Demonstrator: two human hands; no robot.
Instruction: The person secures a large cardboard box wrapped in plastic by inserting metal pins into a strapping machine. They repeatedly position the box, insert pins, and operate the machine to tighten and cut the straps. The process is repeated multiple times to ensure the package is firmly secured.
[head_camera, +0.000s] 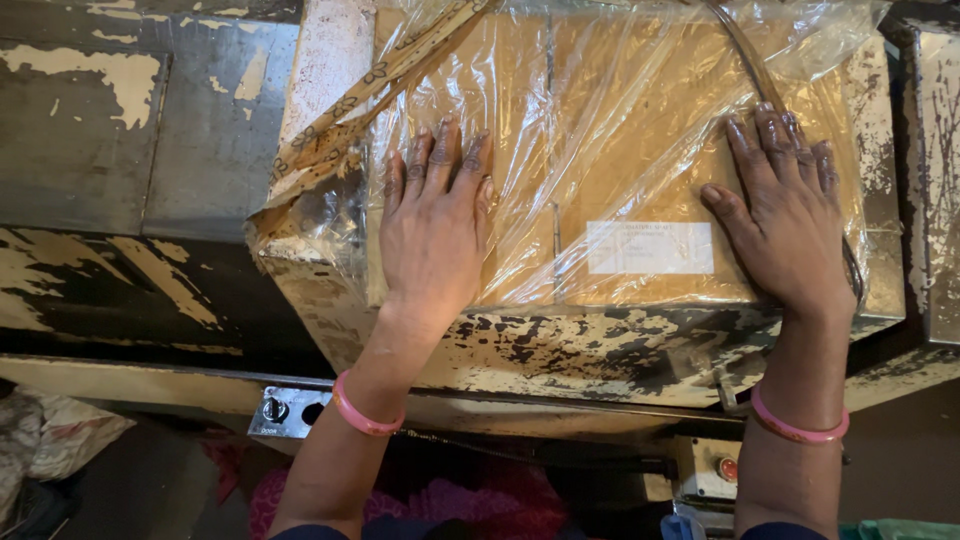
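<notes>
A flat brown cardboard box (620, 170), wrapped in loose clear plastic film (560, 90), lies on the worn, paint-chipped metal counter (560, 350). The left hand (435, 225) rests palm down on the box's left part, fingers spread and flat on the film, pinching nothing. The right hand (785, 220) presses flat on the box's right edge, fingers spread too. A white label (650, 247) sits on the box between the hands, nearer the right one. A patterned tan strap (370, 90) trails off the box's upper left corner. Each wrist wears a pink bangle (365, 415). Below the box, on the counter's front, are a key switch (273, 408) and a red button (728, 468).
</notes>
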